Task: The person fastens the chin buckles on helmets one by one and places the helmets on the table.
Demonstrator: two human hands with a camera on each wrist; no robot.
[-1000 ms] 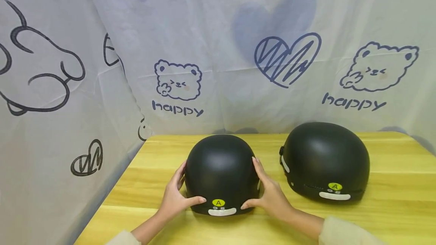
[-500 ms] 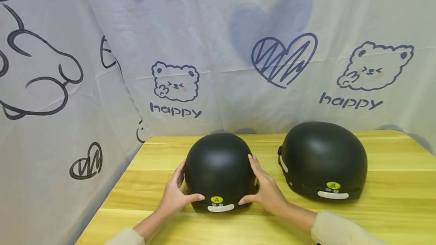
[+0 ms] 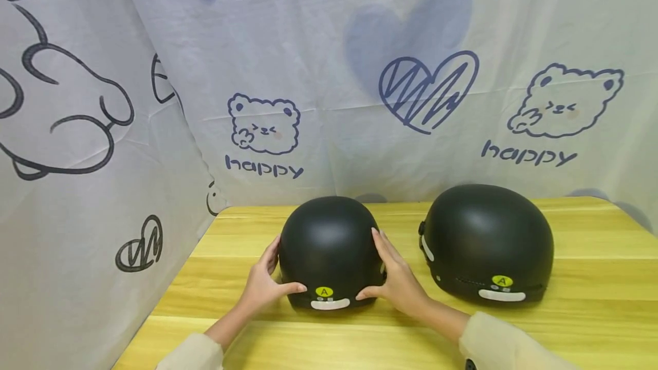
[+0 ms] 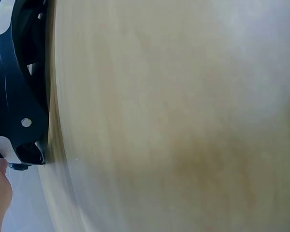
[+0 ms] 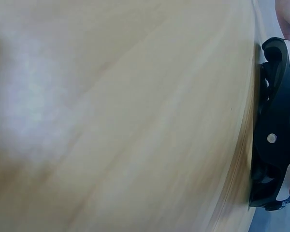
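A matte black helmet (image 3: 329,244) is on the wooden table, left of the middle in the head view. Its yellow "A" sticker and white strip face me. My left hand (image 3: 264,284) grips its left side, thumb across the lower back and fingers along the shell. On the opposite side my right hand (image 3: 403,284) holds it in the same way, fingertips high on the shell. Both wrist views catch the helmet's lower rim and side rivet, in the left one at the left edge (image 4: 26,96) and in the right one at the right edge (image 5: 275,121).
A second black helmet (image 3: 488,238) with a matching yellow sticker sits to the right, turned slightly. Yellow wood-grain table (image 3: 606,278) lies beneath both. Behind its far edge hangs a pale curtain (image 3: 334,73) with bear and heart drawings, and more printed cloth runs down the left side.
Both hands have shifted the helmet a little farther back across the table, toward the curtain. Their hold on it looks the same, and the second helmet has stayed in place.
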